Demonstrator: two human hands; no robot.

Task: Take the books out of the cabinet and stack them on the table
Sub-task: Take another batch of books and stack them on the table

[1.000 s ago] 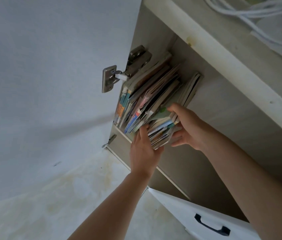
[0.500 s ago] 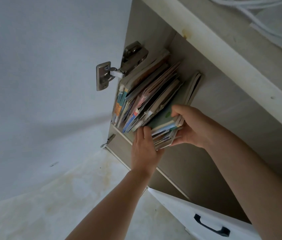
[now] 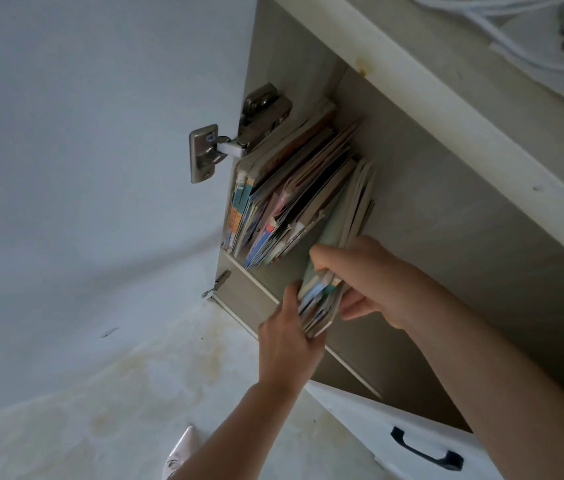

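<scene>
Left hand (image 3: 289,336) reaches up into the cabinet (image 3: 446,216); fingers lie against the left face of a bundle of books (image 3: 322,299), thumb under its lower corner. Right hand (image 3: 370,275) grips the same bundle from the right, fingers curled over its top edge. Bundle sits tilted, partly out over the shelf edge. Behind it, remaining books (image 3: 284,195) lean against the cabinet's left wall, beside the door hinge (image 3: 225,147).
</scene>
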